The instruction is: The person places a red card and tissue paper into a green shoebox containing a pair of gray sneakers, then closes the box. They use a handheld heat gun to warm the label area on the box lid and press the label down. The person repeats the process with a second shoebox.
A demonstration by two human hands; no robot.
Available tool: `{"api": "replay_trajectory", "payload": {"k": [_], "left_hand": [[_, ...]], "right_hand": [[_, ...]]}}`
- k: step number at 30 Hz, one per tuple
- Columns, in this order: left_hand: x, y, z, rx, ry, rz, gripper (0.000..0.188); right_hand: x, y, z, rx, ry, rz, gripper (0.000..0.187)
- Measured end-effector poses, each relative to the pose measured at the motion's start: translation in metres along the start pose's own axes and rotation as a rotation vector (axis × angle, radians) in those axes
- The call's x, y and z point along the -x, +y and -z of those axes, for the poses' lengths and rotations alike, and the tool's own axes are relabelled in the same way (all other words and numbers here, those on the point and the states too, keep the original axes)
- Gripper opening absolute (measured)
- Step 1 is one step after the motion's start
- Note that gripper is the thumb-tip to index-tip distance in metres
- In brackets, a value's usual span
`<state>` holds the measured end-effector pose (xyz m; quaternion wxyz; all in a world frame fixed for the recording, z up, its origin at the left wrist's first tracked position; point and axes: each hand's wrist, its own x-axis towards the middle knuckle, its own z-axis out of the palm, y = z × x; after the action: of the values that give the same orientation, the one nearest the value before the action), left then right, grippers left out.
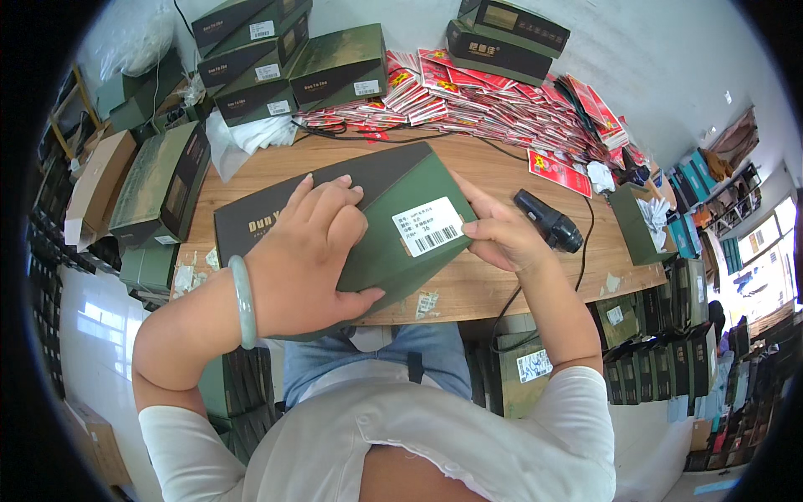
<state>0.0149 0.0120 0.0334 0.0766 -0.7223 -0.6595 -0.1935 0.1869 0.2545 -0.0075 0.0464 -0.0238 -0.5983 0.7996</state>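
1 box (381,272) is over the counter's (481,293) near edge. On my feed, the left hand (314,222) spreads wide across it, seemingly for steadiness; the right hand (503,233), partly closed, grips the end beside the label (432,226), probably controlling its angle.

Room: bare strip of table (492,177) betw. box (386,191) & red packets (493,109), tho cables (326,131) lie along far edge. Hair dryer (548,222) blocks R of R hand (500,230).

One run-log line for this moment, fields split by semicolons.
left hand: spread on shoebox; right hand: gripping its labelled end; hair dryer: on table; red packets: heaped at far side
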Motion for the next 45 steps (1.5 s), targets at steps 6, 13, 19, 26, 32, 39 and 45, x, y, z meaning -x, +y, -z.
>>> {"api": "replay_trajectory", "payload": {"k": [6,13,19,26,32,39,45], "left_hand": [[-0.001,0.000,0.002,-0.002,-0.013,0.020,0.058],[-0.003,-0.003,0.003,0.006,-0.026,0.038,0.057],[-0.004,-0.003,0.004,0.012,-0.037,0.025,0.059],[-0.005,-0.008,0.003,0.023,-0.032,0.019,0.061],[-0.003,-0.008,0.002,0.041,-0.003,0.005,0.058],[-0.001,-0.007,0.001,0.023,-0.002,0.003,0.060],[-0.002,-0.003,0.003,0.030,-0.014,0.024,0.074]], "right_hand": [[-0.004,0.000,-0.005,-0.072,-0.038,0.049,0.095],[-0.008,-0.004,-0.004,-0.091,-0.057,0.039,0.095],[-0.007,-0.008,-0.008,-0.083,-0.038,0.020,0.095],[-0.009,-0.009,-0.009,-0.084,-0.008,0.003,0.096],[-0.012,-0.009,-0.011,-0.048,-0.015,0.018,0.098],[-0.007,-0.010,-0.009,-0.023,0.004,-0.017,0.098],[-0.007,-0.005,-0.004,-0.201,-0.046,0.002,0.093]]}}
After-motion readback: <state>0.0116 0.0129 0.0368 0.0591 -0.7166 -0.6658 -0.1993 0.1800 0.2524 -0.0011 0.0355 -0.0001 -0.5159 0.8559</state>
